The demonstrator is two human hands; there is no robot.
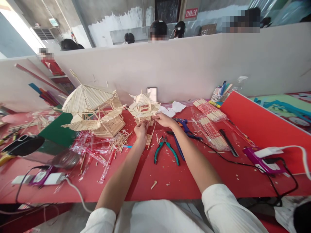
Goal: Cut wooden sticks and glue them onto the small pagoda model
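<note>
- Head view: the small stick model (143, 105) stands upright on the red table (145, 186), in front of the person and between the two hands.
- Left hand (141, 129) is at the lower front of this model. Its fingers are narrow, bent together near the base; if they pinch some small stick, I cannot tell.
- Right hand (164, 120) is at the right side of the model, just below the edge of the lower roof. Its fingertips are also narrow, but what is between them is too small to tell.
- About how far the work is: the small model has its posts, a lower roof and an upper roof with a pointed top, so I judge the main shape is mostly made. The lower part is partly hidden by the fingers, so I cannot say which pieces are missing there.
- Larger stick model (85, 100), on the left side, also has two roof levels; some sticks at its edges look uneven.
- Loose sticks (150, 139) lie just beside the left hand, and a pile of short pieces (119, 142) is near the larger model.
- Green-handled pliers (159, 152) lie open nearer to the person, and packs of sticks (213, 131) lie to the right.
</note>
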